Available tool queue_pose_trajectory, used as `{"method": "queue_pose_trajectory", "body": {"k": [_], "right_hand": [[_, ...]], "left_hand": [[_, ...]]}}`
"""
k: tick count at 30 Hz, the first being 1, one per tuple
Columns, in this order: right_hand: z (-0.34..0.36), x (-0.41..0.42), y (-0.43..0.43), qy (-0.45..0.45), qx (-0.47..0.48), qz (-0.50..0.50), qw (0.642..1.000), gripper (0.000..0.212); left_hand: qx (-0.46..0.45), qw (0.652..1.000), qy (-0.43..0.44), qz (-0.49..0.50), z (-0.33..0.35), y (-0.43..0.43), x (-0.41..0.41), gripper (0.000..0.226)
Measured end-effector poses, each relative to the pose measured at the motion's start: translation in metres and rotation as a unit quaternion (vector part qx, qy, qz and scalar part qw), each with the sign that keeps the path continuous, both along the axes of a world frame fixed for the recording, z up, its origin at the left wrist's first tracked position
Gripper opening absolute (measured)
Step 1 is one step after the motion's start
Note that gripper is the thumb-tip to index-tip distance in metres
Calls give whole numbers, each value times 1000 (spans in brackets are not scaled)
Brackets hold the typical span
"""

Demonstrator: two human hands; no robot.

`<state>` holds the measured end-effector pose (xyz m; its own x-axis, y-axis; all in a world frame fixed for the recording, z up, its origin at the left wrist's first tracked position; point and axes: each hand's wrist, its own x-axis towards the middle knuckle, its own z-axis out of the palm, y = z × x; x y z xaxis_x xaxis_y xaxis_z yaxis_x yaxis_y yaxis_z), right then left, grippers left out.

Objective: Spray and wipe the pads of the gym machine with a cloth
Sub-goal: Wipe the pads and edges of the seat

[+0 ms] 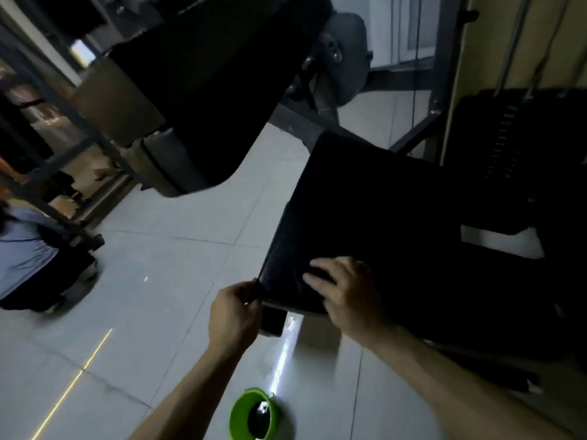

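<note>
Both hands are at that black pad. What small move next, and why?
Probably slide the right hand farther across the seat pad: its fingers lie flat by the near edge, the left hand holds the corner, and most of the pad lies beyond.

Green tub (235, 417) partly off bottom edge

Item 1: seat pad (365, 217). Black, squarish, rounded corners, finely textured cover, lying roughly flat above the tiled floor. My left hand (235, 309) pinches its near left corner. My right hand (346, 290) rests on the near edge, fingers spread over something dark I cannot make out.

Item 2: upper pad (206, 90). Black, larger, rounded lower corner, above and left of the seat pad, apart from it.
</note>
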<state>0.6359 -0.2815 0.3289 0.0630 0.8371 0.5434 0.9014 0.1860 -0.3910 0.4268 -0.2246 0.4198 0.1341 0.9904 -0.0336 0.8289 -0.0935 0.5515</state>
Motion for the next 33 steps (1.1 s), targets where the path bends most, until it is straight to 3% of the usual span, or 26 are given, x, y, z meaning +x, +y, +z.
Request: {"method": "queue_pose_trajectory", "body": {"k": [3, 5, 9, 12, 15, 18, 21, 23, 28, 33], "right_hand": [[18, 23, 24, 71, -93, -159, 980, 54], [28, 15, 33, 109, -131, -187, 967, 52], [49, -15, 30, 184, -180, -218, 941, 56], [49, -26, 39, 219, -188, -262, 921, 42], [58, -64, 39, 203, -142, -191, 950, 32], [60, -94, 21, 129, -119, -67, 982, 41], [50, -69, 16, 73, -95, -3, 993, 44], [43, -34, 32, 57, -105, -16, 993, 44], [51, 36, 98, 149, -175, -178, 957, 43], [59, -30, 63, 115, -135, 55, 983, 41]], "left_hand": [[-41, 996, 59, 44, 15, -4, 12, 29], [-68, 990, 113, 48, 23, -2, 18, 28], [-103, 982, 138, 72, 33, 3, 29, 34], [-114, 974, 183, 71, 29, 9, 30, 45], [-123, 973, 179, 74, 26, 15, 26, 46], [-134, 973, 177, 62, 29, 20, 26, 47], [-136, 972, 178, 74, 31, 22, 26, 31], [-140, 970, 178, 84, 29, 21, 27, 31], [-139, 969, 149, 142, 27, 12, 39, 33], [-133, 957, 133, 221, 21, 5, 52, 34]]}}
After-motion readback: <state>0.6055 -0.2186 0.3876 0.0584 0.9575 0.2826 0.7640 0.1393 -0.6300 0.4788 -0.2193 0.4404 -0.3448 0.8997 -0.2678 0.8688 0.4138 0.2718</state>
